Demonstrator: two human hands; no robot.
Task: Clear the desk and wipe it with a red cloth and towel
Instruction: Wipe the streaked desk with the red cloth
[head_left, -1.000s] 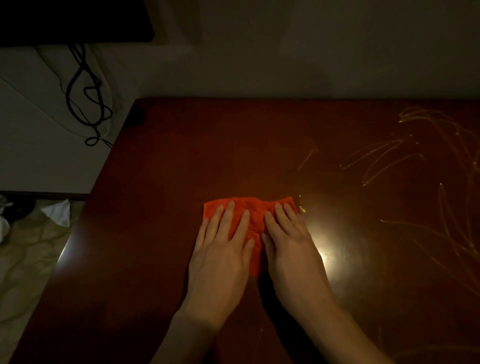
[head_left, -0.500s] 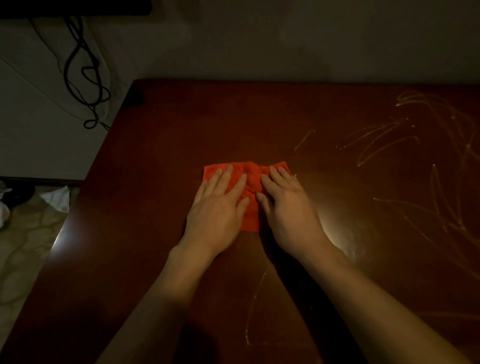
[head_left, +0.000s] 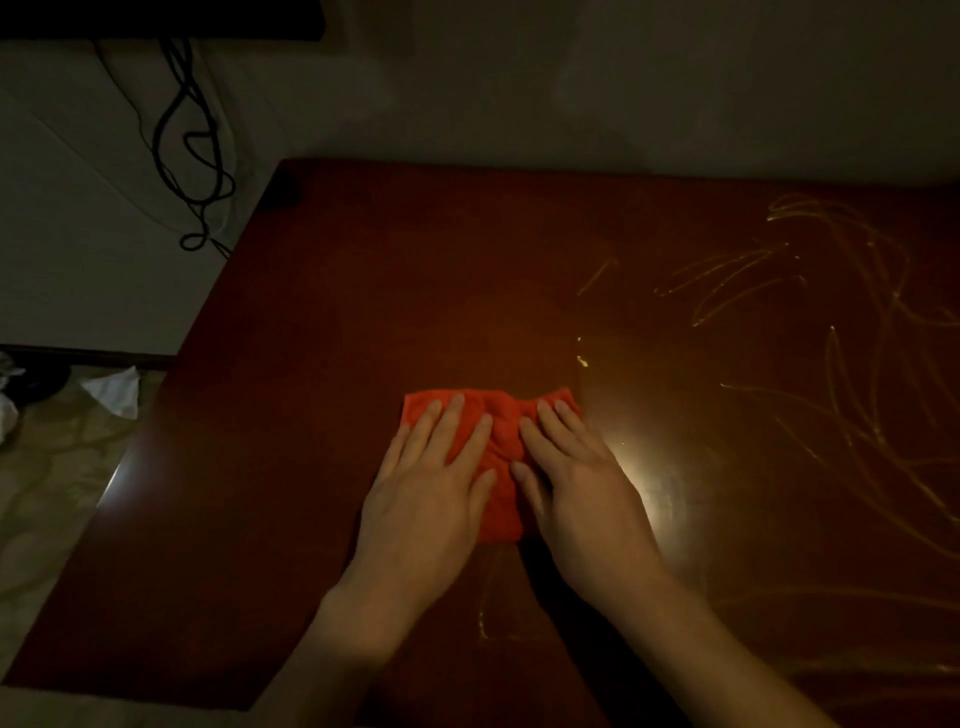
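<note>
Fingers: both sets lie straight and flat, grasping nothing; I see those of the left hand (head_left: 423, 499) and the right hand (head_left: 574, 480) pressing down on the red cloth (head_left: 498, 441), side by side.
Cloth: it sits near the middle of the counter (head_left: 311, 415), bunched into folds between my two hands; its far edge and a strip between the thumbs show, the rest is under the palms.
Counter: dark reddish wood, glossy, with a bright glare spot just right of the right hand.
Streaks: pale yellowish streaks (head_left: 857, 322) loop over the right half of the counter, well apart from the cloth; a small speck (head_left: 582, 360) lies just beyond the cloth's far right corner, and a thin curved streak (head_left: 485, 608) shows between my forearms.
Around: black cables (head_left: 192, 150) hang against the wall past the counter's far left corner; a crumpled white paper (head_left: 117, 389) lies on the floor to the left.
Containers: I can make out none in this dim light.
</note>
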